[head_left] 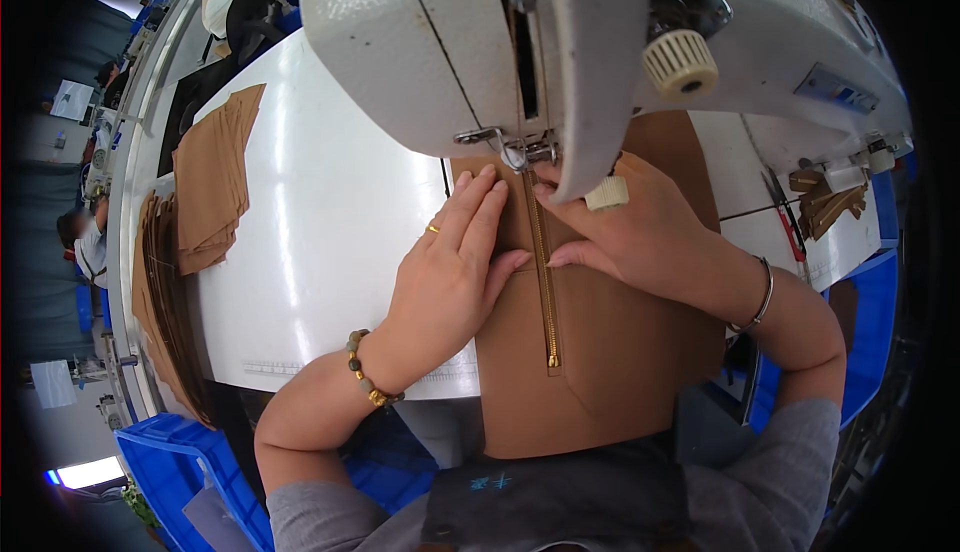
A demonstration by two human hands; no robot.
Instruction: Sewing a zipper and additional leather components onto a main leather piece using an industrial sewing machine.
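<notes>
A brown leather-like panel [620, 352] lies under the white sewing machine [440, 42] and hangs over the table's near edge. A gold-toothed zipper [541, 252] runs lengthwise in its slot, with the zipper pull [553, 360] at the near end. My left hand [445, 262] rests flat on the panel left of the zipper, fingers stretched out toward the presser foot [530, 150]. To the right of the zipper, my right hand [640, 227] presses on the panel with thumb and forefinger apart; its forefinger is close to the presser foot. The needle tip is too small to make out.
Brown cut pieces lie in one stack [215, 177] on the white table [310, 222], and another stack [160, 302] hangs over its left edge. A red-handled tool [790, 227] and small brown scraps [832, 204] are at right. Blue crates [190, 452] stand below.
</notes>
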